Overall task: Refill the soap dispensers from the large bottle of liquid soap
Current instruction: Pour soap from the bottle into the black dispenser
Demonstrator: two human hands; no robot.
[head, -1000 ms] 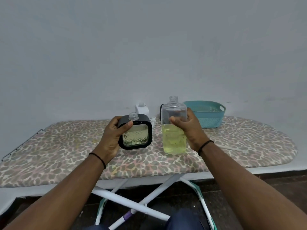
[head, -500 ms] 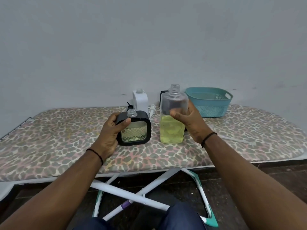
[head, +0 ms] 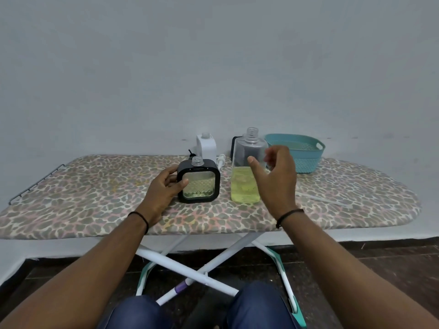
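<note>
- Both containers, held up off the cover a second ago, now stand on the ironing board (head: pixel 95 186), near the middle of its length, between its near and far edges.
- Right hand (head: pixel 276 179) has let go of the large soap bottle (head: pixel 245 169); its fingers (head: pixel 255 163) are spread and loosely bent, just in front of the bottle and gripping nothing.
- Left hand (head: pixel 166 186) grips the left side of the black-framed dispenser (head: pixel 199 181), thumb on its clear front face, fingers curled behind.
- Both necks are uncapped. The bottle is roughly half full of yellow-green liquid; the dispenser shows only a shallow layer at its bottom.
- Near the far edge stand a white dispenser (head: pixel 206 144), a dark container (head: pixel 234 146) partly hidden behind the bottle, and a teal basket (head: pixel 301 153).
- To pour well, the person would likely steady the dispenser upright, retake the bottle low on its body, bring lip to narrow neck and tilt slowly; a thick stream could overshoot onto the cloth cover.
</note>
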